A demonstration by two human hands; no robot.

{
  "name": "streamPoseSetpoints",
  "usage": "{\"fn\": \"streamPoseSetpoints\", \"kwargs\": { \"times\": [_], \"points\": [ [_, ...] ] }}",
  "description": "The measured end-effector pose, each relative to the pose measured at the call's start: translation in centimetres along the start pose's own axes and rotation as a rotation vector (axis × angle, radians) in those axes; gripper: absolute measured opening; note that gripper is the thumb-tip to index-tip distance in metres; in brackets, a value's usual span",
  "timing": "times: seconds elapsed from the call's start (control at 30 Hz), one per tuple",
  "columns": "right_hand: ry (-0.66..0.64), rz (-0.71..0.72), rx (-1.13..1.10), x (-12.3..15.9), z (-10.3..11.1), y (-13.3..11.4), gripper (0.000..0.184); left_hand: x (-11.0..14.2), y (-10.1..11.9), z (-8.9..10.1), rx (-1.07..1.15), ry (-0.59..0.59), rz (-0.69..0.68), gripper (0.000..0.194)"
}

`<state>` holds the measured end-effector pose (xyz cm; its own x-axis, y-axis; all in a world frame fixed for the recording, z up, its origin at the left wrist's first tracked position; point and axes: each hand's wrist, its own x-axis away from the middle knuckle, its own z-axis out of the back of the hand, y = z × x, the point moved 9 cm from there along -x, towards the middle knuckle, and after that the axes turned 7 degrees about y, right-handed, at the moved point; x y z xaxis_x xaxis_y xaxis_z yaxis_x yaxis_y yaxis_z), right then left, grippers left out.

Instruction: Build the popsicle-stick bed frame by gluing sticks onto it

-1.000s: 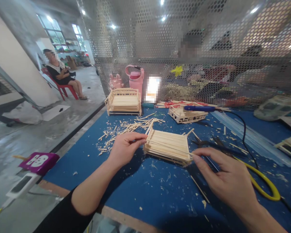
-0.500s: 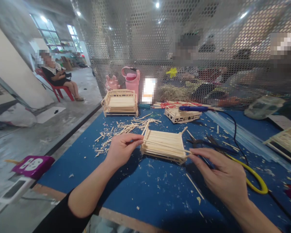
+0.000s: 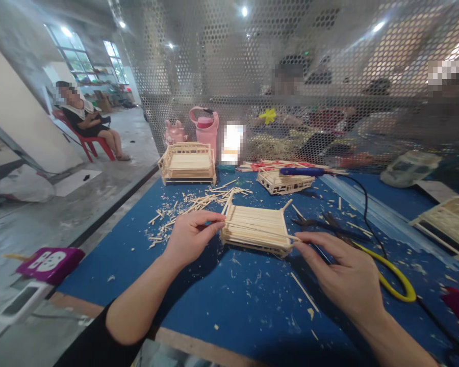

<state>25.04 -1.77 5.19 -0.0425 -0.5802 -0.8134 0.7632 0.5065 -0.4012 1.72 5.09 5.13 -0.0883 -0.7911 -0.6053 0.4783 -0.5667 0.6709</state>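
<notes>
A small slatted frame of pale wooden sticks (image 3: 254,215), like a miniature bed or bench, lies in front of me with short posts at its far corners. Across its near part runs a thin wooden stick (image 3: 260,231). My left hand (image 3: 187,237) pinches the stick's left end at the frame's left edge. At the other end, my right hand (image 3: 338,265) closes thumb and fingertips on the stick, just past the frame's right edge. Pliers with a yellow handle (image 3: 400,291) lie beside my right hand, partly hidden by it.
Stick offcuts (image 3: 199,204) litter the blue table (image 3: 214,295). Behind stand a finished-looking stick model (image 3: 187,165), a pink bottle (image 3: 206,133) and a smaller model (image 3: 285,182) under a blue-handled corded tool (image 3: 302,172). A perforated metal screen (image 3: 210,66) closes the back. A person sits at left.
The camera view has shifted slightly. Both hands keep hold of the stick, which stays across the frame with hardly any visible movement.
</notes>
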Motion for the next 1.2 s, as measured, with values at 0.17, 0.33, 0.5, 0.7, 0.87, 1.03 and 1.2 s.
{"fn": "streamPoseSetpoints", "kwargs": {
  "times": [0.17, 0.33, 0.5, 0.7, 0.87, 1.03, 1.2],
  "points": [
    [-0.003, -0.001, -0.009, 0.02, 0.06, 0.16, 0.012, 0.02, 0.31, -0.04, -0.014, -0.002, -0.026, 0.01],
    [-0.019, -0.03, -0.018, 0.02, -0.03, 0.36, 0.013, 0.12, 0.78, -0.12, 0.012, -0.003, -0.04, 0.01],
    [-0.014, -0.024, -0.036, 0.05, 0.0, 0.36, 0.013, 0.2, 0.78, -0.07, -0.009, 0.009, -0.081, 0.011],
    [0.0, 0.008, -0.047, 0.06, 0.06, 0.12, 0.01, 0.14, 0.37, -0.03, -0.008, 0.019, -0.08, 0.008],
    [0.008, 0.021, -0.06, -0.01, 0.06, -0.02, 0.009, 0.1, 0.63, 0.09, 0.009, 0.042, -0.087, 0.008],
    [0.021, 0.014, -0.096, -0.12, 0.12, 0.14, 0.008, 0.03, 0.84, 0.22, 0.008, 0.063, -0.104, 0.008],
    [0.015, -0.01, -0.098, -0.23, 0.07, 0.24, 0.008, -0.02, 0.87, 0.29, 0.007, 0.073, -0.108, 0.008]
  ]
}}
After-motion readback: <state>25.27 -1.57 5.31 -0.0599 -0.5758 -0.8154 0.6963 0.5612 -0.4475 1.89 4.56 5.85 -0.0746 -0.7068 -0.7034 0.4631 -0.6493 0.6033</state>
